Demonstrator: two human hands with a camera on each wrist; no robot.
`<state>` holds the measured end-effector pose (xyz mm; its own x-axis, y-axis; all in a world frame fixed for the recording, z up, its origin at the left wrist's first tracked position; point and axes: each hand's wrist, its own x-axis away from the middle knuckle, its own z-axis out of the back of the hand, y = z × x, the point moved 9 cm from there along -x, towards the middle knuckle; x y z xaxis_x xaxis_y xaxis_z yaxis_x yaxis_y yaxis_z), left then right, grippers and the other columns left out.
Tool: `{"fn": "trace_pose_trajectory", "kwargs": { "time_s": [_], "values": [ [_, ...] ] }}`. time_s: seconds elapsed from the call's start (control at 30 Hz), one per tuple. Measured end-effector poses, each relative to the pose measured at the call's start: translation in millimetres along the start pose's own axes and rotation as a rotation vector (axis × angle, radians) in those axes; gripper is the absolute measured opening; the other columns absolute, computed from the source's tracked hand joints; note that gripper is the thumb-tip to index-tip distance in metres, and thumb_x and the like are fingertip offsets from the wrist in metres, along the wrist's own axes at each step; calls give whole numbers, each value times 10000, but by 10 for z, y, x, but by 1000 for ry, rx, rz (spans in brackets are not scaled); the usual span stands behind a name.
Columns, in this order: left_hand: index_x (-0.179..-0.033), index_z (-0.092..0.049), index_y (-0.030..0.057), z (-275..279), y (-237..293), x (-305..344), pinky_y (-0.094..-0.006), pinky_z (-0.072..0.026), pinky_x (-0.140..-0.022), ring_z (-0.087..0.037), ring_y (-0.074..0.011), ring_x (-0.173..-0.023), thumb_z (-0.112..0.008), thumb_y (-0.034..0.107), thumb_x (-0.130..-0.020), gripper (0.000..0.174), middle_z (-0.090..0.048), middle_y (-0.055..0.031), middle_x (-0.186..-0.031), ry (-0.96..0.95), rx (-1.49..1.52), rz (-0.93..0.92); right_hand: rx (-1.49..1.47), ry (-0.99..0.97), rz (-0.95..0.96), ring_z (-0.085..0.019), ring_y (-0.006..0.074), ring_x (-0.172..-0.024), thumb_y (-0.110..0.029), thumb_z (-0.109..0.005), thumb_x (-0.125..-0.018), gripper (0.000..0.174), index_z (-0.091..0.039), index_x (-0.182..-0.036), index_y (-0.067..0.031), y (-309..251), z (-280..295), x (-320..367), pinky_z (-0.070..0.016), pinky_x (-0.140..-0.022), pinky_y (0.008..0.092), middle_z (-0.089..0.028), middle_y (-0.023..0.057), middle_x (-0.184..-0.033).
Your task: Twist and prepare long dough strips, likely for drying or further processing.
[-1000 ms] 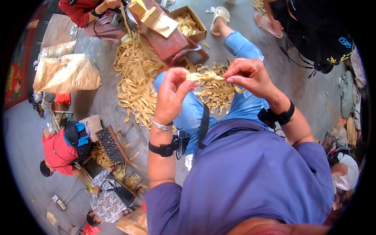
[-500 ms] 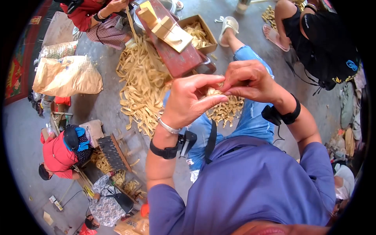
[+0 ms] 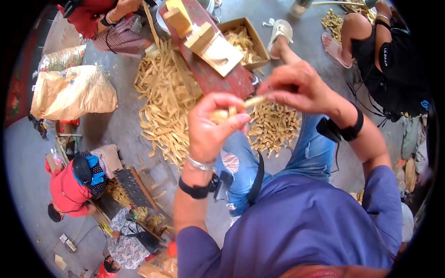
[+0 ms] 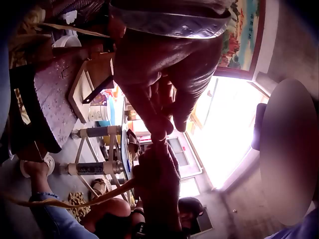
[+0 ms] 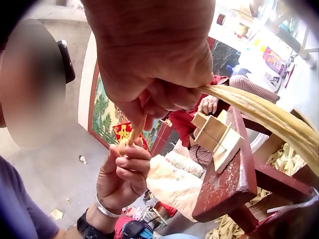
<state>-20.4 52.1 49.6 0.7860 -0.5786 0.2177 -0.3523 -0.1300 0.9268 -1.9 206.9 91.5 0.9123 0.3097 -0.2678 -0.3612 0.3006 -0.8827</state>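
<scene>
My left hand [image 3: 213,125], with a silvery bracelet at its wrist, pinches a knotted bit of a pale tan strip [image 5: 123,144] between thumb and fingers. Opposite it, my right hand [image 3: 299,90] grips the same strip, and a short stretch runs between both hands in the head view. From the right hand a long, wrinkled tail [image 5: 264,112] hangs outward in the right wrist view. Below the hands, between the knees, lies a pile of short knotted pieces [image 3: 273,127]. The left wrist view shows both sets of fingertips meeting, dark against bright light.
A red bench [image 3: 199,69] carries a wooden block jig [image 3: 215,48]. Beside it stand a cardboard box [image 3: 245,44] of strips and a heap of long strips [image 3: 164,99] on the floor. A paper sack [image 3: 74,92] lies at left. Other people sit around.
Both hands first held the twisted strip stretched between them, then closed together over it. Now they are slightly apart again, with a short length between them. The view has shifted somewhat.
</scene>
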Motion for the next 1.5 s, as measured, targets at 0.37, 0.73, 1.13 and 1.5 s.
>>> {"fn": "trace_pose_trajectory", "kwargs": {
  "time_s": [0.37,0.73,1.13,1.5],
  "values": [
    [-870,-646,-36,536,47,-97,-200,-452,-531,-570,-108,-587,-566,133,-936,198,-613,-40,-694,377,-270,-166,-145,37,-273,-586,145,-638,-156,-666,-860,180,-687,-886,21,413,-294,34,-435,-555,272,-650,94,-713],
    [-931,-691,-16,69,359,-286,-196,-449,-594,-571,-75,-678,-762,60,-739,219,-634,-44,-790,-43,-702,-225,-132,-1,-136,-613,123,-695,-167,-724,-813,198,-692,-909,3,223,-112,-290,-471,-593,276,-671,98,-791],
    [-966,-661,-37,632,-124,-745,-214,-539,-604,-610,-84,-664,-645,65,-864,144,-651,-54,-801,227,-379,-6,166,-36,-54,-615,203,-657,-109,-692,-806,124,-680,-863,1,800,-3,-744,-470,-581,304,-649,113,-755],
    [-963,-643,-54,853,-503,-941,-228,-531,-548,-587,-90,-608,-599,149,-909,214,-649,-75,-778,197,-280,198,64,292,-266,-625,145,-655,-177,-600,-898,159,-667,-876,-35,1467,265,-770,-480,-596,305,-643,48,-696]
  ]
}}
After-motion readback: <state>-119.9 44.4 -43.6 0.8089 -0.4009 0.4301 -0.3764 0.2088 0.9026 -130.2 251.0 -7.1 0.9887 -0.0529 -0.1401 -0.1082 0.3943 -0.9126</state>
